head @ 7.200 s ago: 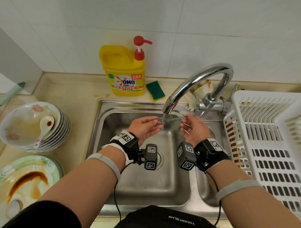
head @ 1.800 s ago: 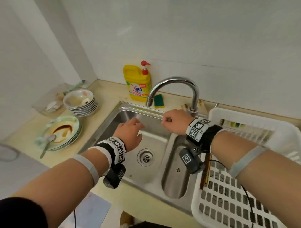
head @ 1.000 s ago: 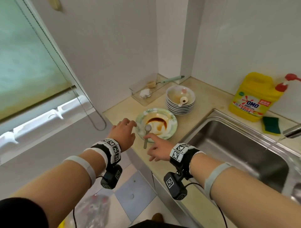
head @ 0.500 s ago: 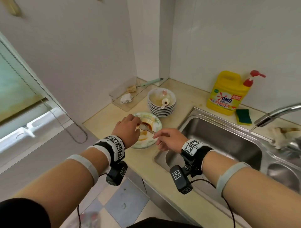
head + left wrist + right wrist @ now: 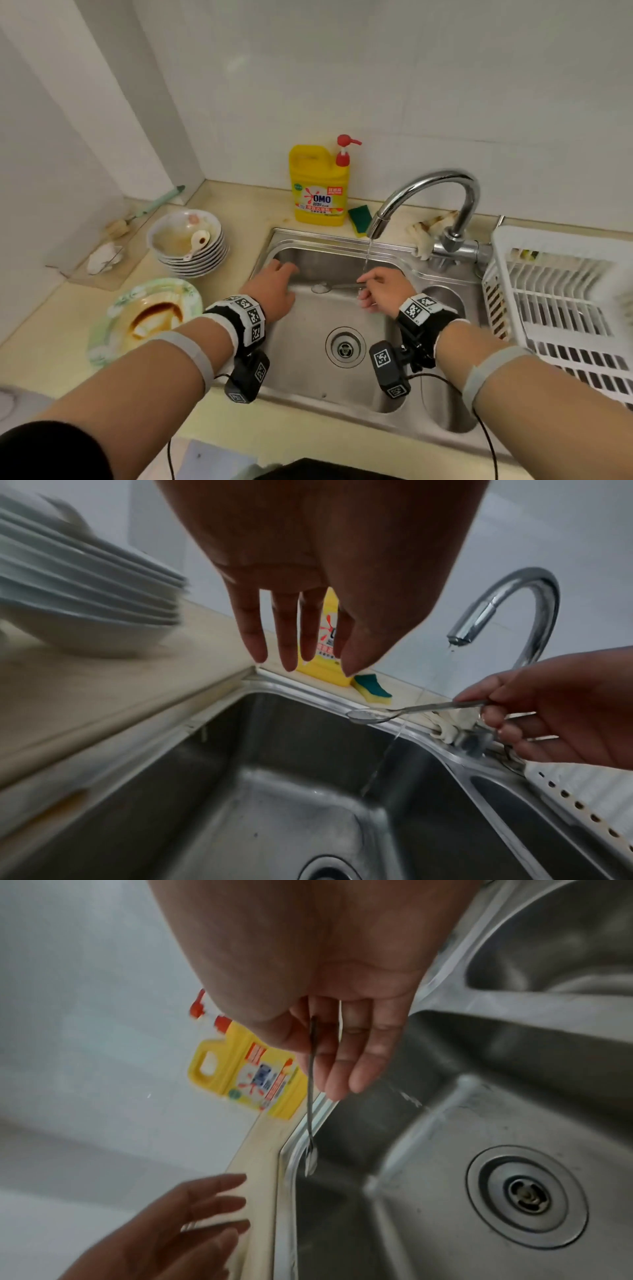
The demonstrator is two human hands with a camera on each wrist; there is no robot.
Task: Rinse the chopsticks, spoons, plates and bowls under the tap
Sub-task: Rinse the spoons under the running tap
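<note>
From the head view, our right hand (image 5: 383, 291) pinches the thin steel spoon (image 5: 334, 287) by its handle, keeping the bowl level just left of the tap (image 5: 424, 202) stream, ready to rinse. Our left hand (image 5: 274, 291) hangs relaxed, holding nothing, left of the tap. The left wrist view shows the spoon's glossy bowl beside the thin stream, glazed bowls (image 5: 85, 599) stacked far left. The right wrist view shows fingers (image 5: 356, 1066) curled on the slim handle.

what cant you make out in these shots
- Head view: the rack is cut off by the right edge, so its contents are mostly unseen.
- Right wrist view: the spoon is edge-on and blurred, so how clean its bowl is stays unclear.
- Left wrist view: the bowls are blurred and cut off at the left edge.
</note>
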